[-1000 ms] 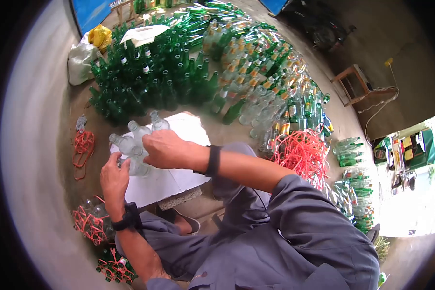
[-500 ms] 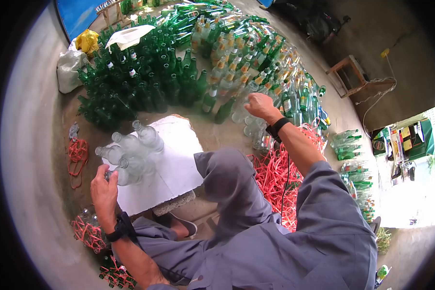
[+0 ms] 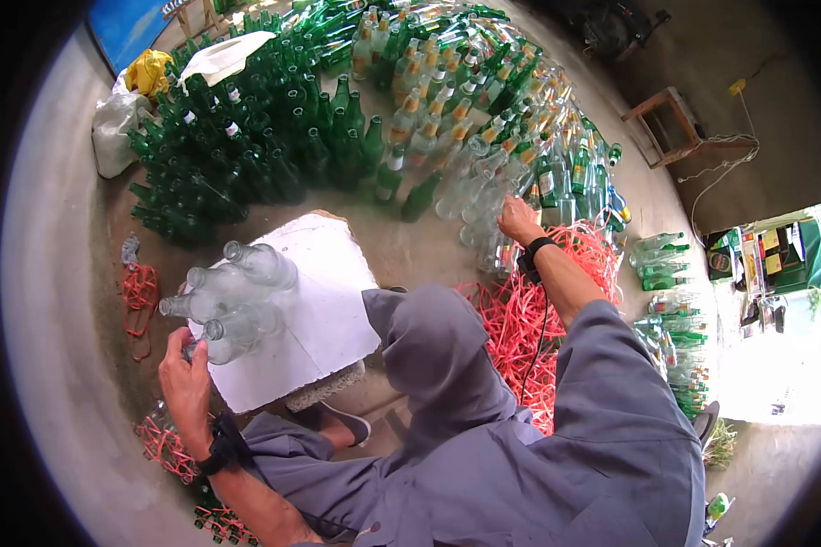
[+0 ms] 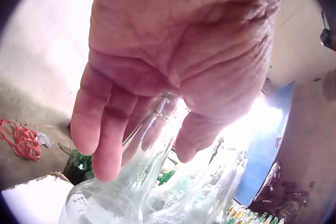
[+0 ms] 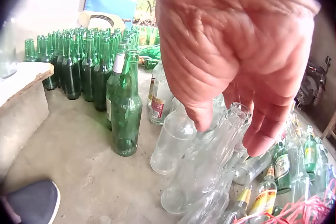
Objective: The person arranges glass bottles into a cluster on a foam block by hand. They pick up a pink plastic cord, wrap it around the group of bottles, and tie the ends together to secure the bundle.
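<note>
On the white board (image 3: 328, 337) stands a group of clear glass bottles (image 3: 237, 328). My left hand (image 3: 185, 383) holds the neck of one clear bottle (image 4: 113, 203) at the near left edge of that group, fingers on one side and thumb on the other. Over the floor to the right, my right hand (image 3: 520, 221) reaches down among more clear bottles. There its thumb and bent fingers stand either side of the mouth of a tilted clear bottle (image 5: 202, 171), with some space showing on the thumb side.
Green bottles (image 3: 274, 155) crowd the floor beyond the board. Labelled bottles (image 3: 429, 118) stand and lie to their right. Red plastic strapping (image 3: 511, 337) is heaped beside my right knee. A wooden stool (image 3: 666, 128) is at the far right, and a wall runs along the left.
My right hand has left the bottles on the board and swung right to the clear bottles on the floor, then shifted slightly nearer me. My left hand has stayed by the same group.
</note>
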`<state>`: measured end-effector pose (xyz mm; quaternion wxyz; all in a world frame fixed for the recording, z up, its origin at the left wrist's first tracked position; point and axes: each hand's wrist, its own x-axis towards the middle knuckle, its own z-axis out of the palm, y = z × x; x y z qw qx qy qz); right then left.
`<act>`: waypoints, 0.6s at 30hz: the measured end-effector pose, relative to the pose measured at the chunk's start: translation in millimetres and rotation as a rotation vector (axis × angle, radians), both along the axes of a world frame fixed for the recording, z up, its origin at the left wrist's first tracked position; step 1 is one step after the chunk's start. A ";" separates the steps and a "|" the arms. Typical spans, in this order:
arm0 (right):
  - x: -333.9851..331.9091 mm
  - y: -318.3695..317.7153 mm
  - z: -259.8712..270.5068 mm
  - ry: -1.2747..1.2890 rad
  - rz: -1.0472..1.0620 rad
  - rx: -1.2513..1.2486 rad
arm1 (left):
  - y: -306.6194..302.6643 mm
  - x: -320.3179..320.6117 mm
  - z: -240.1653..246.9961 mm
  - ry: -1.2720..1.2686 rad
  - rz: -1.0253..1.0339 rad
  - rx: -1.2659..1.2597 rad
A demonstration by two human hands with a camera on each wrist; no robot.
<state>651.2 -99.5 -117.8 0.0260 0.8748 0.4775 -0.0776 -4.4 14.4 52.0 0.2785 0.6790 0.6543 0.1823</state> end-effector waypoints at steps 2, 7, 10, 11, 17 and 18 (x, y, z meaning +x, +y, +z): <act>-0.4 1.8 -2.3 0.019 -0.019 0.012 | 0.9 -0.7 -2.4 -0.001 -0.010 0.003; -10.9 1.8 2.5 -0.051 0.051 -0.009 | 0.9 0.8 2.0 0.034 -0.011 0.003; -8.3 -1.7 -0.9 -0.053 0.209 -0.095 | 0.8 -3.7 0.0 0.106 -0.057 0.099; -9.1 -3.9 -2.5 -0.048 0.246 -0.088 | -0.3 0.8 4.5 0.116 -0.068 0.090; -39.3 -14.3 5.4 -0.021 0.314 -0.007 | -2.3 3.8 13.2 0.119 -0.069 0.071; -46.0 -14.3 14.1 -0.008 0.332 -0.030 | -2.4 3.3 14.2 0.122 -0.057 0.073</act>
